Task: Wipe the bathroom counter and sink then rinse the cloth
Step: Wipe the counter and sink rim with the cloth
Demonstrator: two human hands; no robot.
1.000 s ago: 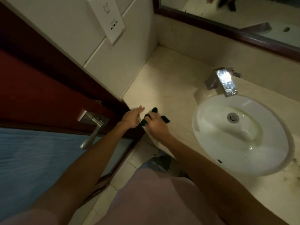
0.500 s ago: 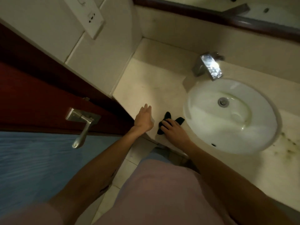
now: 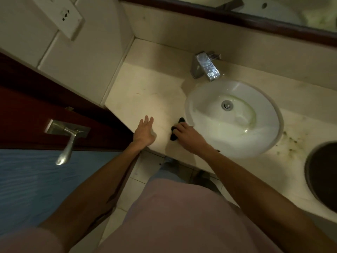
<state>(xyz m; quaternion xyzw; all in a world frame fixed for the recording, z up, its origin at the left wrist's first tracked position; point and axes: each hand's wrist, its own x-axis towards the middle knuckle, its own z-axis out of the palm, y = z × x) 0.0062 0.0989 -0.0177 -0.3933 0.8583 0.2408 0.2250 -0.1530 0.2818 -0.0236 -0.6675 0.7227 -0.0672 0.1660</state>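
While wiping: one cloth point(image 3: 177, 129), two hands.

left hand point(image 3: 145, 131) flat, fingers straight | right hand point(image 3: 187, 134) grip curled

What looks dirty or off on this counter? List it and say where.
Dark greenish-brown specks and smears stain the counter right of the sink, at, beside a dark round opening. A faint greenish ring marks the basin around the drain. The right hand presses the black cloth left of the sink, far from those stains.
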